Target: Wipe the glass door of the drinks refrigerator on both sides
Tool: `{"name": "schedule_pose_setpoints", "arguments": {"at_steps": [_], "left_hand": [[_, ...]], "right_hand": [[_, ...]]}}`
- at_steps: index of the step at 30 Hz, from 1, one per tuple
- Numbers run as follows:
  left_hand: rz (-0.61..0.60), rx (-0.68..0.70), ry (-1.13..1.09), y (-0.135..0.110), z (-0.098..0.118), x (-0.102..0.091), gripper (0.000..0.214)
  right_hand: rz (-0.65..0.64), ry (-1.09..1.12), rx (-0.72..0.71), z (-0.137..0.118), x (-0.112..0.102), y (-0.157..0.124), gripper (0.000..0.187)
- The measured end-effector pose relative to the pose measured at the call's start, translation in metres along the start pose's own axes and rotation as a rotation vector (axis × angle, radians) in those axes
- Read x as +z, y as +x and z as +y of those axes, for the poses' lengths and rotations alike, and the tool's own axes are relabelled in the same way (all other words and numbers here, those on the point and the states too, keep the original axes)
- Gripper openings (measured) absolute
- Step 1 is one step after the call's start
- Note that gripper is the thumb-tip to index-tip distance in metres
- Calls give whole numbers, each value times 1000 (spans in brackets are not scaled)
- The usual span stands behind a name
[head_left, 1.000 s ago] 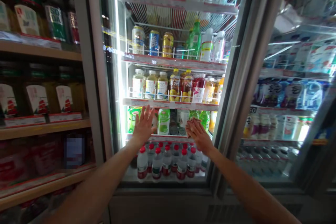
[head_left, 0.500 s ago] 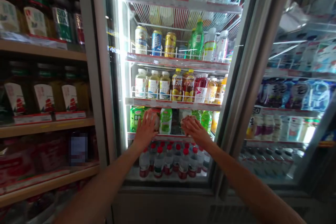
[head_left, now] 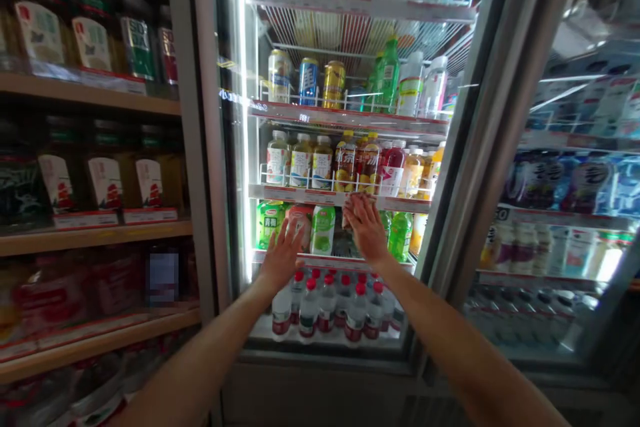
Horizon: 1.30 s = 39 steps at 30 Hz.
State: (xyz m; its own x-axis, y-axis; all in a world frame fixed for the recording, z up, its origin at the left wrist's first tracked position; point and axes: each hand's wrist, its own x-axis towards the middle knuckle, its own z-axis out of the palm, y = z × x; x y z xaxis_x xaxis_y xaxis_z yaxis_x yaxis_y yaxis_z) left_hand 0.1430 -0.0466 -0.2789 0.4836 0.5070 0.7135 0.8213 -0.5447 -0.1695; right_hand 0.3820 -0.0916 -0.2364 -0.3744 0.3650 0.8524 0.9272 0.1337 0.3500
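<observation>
Head camera is up. Where are your hands?

Both are inside the lit glass-door fridge [head_left: 205, 147]. My left hand [head_left: 283, 257] sits at seven o'clock from picture centre. Its fingers are spread and released, with the tips just at the pink-labelled plastic bottle [head_left: 301, 219] on the third wire shelf [head_left: 327, 259]. My right hand [head_left: 367, 230] is at four o'clock with its back towards me. Its fingers are straight and loose, reaching up to the red-and-white price rail [head_left: 300, 195]. I cannot tell whether the palm touches anything.

What crowds that bottle?

At its nine o'clock is a green-labelled bottle [head_left: 267, 223]. At three o'clock, just beside it, is a white bottle with a lime-green label [head_left: 323, 230]. Green plastic bottles [head_left: 400, 235] stand at three o'clock of my right hand. At six o'clock, under both wrists, are clear water bottles with red caps [head_left: 325, 300].

Anything in the way?

The rail overhead at twelve, and the swung-open glass door [head_left: 493, 147] at three. Wooden shelves [head_left: 90, 238] of dark jars sit at nine.
</observation>
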Motion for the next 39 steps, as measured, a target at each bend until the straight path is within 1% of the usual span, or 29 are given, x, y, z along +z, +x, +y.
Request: {"name": "schedule_pose_setpoints", "arguments": {"at_steps": [1, 2, 3, 5, 6, 7, 8, 11, 12, 13, 14, 17, 18, 19, 20, 24, 25, 26, 27, 29, 30, 31, 32, 33, 36, 37, 39], "left_hand": [[-4, 8, 7, -2, -1, 0, 80], [-8, 18, 17, -4, -2, 1, 80], [-16, 29, 29, -6, -4, 0, 80], [-44, 44, 57, -10, -8, -1, 78], [-65, 54, 68, -12, -10, -2, 77], [-87, 64, 76, -13, -11, -4, 77], [-107, 71, 82, -13, -12, -5, 77], [-134, 74, 89, -14, -13, -8, 77], [-135, 72, 91, -14, -13, -9, 77], [-135, 69, 92, -15, -13, -9, 76], [-134, 65, 95, -16, -14, -9, 75], [-120, 55, 108, -21, -19, -10, 72], [-114, 53, 110, -23, -22, -11, 71], [-107, 51, 109, -25, -24, -11, 70], [-101, 51, 106, -27, -26, -12, 70], [-83, 29, 100, -29, -31, -12, 68], [-81, 20, 101, -29, -32, -12, 68], [-80, 11, 103, -30, -33, -12, 68], [-80, -5, 105, -30, -34, -12, 68], [-83, -43, 114, -32, -39, -13, 67], [-88, -60, 121, -33, -42, -13, 67], [-92, -74, 128, -34, -45, -14, 66], [-96, -84, 134, -36, -48, -14, 65], [-98, -88, 135, -37, -51, -15, 65], [-69, -127, 102, -37, -51, -17, 64], [-41, -141, 75, -34, -47, -18, 63], [43, -129, -14, -24, -35, -22, 60]], "right_hand": [[10, 2, 27, -5, 1, 2, 44], [1, 7, -3, -11, 3, 1, 44], [-22, 15, -79, -17, 5, -3, 43], [-93, 25, -277, -27, 8, -11, 43], [-118, 26, -345, -29, 8, -12, 43], [-125, 25, -367, -29, 8, -9, 43], [-113, 19, -337, -28, 7, -3, 43], [6, -21, -81, -22, 5, 25, 40], [39, -31, -22, -22, 5, 30, 40], [50, -34, -13, -24, 6, 32, 40], [37, -26, -64, -27, 7, 30, 40], [-95, 28, -374, -38, 11, 13, 42], [-134, 45, -446, -39, 11, 11, 43], [-155, 56, -468, -38, 11, 12, 45], [-154, 63, -433, -35, 10, 17, 47], [-28, 56, -70, -23, 6, 54, 47], [-12, 56, -40, -24, 6, 58, 47], [-17, 62, -70, -26, 7, 58, 46], [-41, 69, -150, -30, 8, 54, 46], [-105, 80, -362, -38, 11, 41, 45], [-123, 80, -444, -41, 13, 36, 44], [-123, 74, -479, -43, 13, 33, 43], [-108, 63, -459, -44, 13, 34, 43], [-81, 51, -390, -43, 12, 38, 43], [2, 50, -117, -40, 10, 58, 45], [13, 67, -74, -39, 10, 64, 46], [15, 114, -82, -38, 11, 69, 50]]}}
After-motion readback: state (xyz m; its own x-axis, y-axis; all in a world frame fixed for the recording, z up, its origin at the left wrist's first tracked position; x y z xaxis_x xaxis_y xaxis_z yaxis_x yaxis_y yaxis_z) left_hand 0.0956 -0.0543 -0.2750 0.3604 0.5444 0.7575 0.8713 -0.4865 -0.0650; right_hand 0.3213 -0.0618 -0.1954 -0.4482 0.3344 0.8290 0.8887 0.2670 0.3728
